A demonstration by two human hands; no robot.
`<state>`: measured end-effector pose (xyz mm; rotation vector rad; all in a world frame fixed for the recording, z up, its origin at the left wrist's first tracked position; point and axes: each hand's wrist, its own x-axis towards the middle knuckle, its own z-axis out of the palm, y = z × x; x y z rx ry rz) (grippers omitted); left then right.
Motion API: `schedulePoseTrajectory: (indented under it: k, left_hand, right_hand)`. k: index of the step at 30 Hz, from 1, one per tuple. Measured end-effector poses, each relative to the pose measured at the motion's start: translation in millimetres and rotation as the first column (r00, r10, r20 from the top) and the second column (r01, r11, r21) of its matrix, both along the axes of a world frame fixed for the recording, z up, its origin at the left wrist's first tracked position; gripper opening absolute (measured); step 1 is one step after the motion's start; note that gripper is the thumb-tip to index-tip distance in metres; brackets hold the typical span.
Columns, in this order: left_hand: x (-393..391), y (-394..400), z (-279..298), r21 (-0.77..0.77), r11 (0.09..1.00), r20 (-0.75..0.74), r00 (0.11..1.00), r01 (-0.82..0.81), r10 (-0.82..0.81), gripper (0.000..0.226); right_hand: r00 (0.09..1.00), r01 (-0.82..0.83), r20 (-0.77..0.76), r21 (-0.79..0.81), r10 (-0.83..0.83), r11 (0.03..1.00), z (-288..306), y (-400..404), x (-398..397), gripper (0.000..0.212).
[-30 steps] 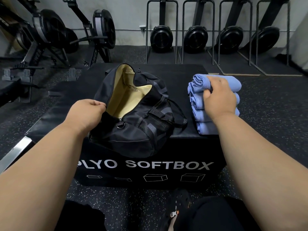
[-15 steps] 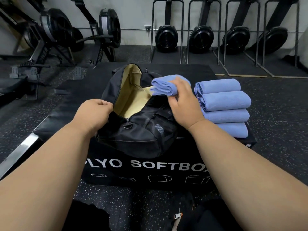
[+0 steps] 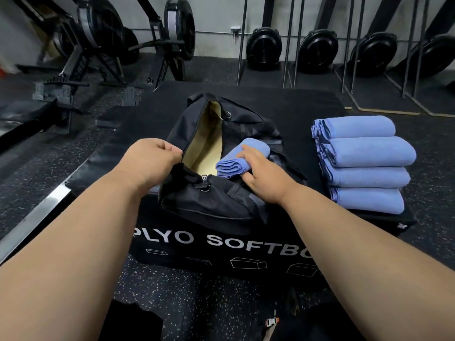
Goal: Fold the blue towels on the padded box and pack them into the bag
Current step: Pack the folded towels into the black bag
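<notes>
Head view: the right hand point(image 3: 261, 173) is gripping one folded towel point(image 3: 242, 159), fingers point(image 3: 246, 153) curled over its top and thumb underneath, holding it at the open mouth of the bag point(image 3: 209, 193), partly over the tan lining, apparently to lower it inside. The left hand point(image 3: 152, 159) is pinching the bag's near-left zipper edge, seemingly pulling the opening wide so the towel passes. Four folded towels point(image 3: 364, 163) are lying stacked just right of the bag on the padded box point(image 3: 295, 107), within easy reach, apparently awaiting packing.
</notes>
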<state>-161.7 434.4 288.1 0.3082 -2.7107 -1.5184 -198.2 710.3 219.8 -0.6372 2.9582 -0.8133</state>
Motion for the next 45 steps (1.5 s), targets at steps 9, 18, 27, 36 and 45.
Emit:
schedulePoseTrajectory:
  k: [9, 18, 27, 36, 45]
  left_hand:
    - [-2.6, 2.2, -7.7, 0.0, 0.985, -0.108, 0.979, -0.172, 0.171, 0.015]
    - [-11.0, -16.5, -15.7, 0.068, 0.989, -0.125, 0.982, -0.132, 0.14, 0.01]
    - [-14.9, -15.4, -17.2, 0.157, 0.98, -0.127, 0.982, -0.121, 0.141, 0.01]
    - [-12.6, -17.0, -21.0, 0.14, 0.978, -0.124, 0.978, -0.152, 0.169, 0.005]
    - [-12.3, -18.2, -25.2, 0.136, 0.98, -0.133, 0.977, -0.146, 0.164, 0.007]
  right_hand:
    - [0.993, -0.118, -0.064, -0.316, 0.103, 0.941, 25.9, -33.9, -0.1, 0.031]
    - [0.972, 0.187, 0.23, -0.602, -0.055, 0.776, 37.1, -61.3, -19.1, 0.015]
    - [0.872, 0.425, 0.46, -0.543, -0.167, 0.724, 32.8, -85.4, -45.2, 0.026]
    - [0.785, 0.539, 0.546, -0.37, -0.292, 0.757, 21.4, -86.6, -49.9, 0.089]
    - [0.848, 0.429, 0.519, -0.559, -0.105, 0.71, 23.7, -104.0, -64.4, 0.049]
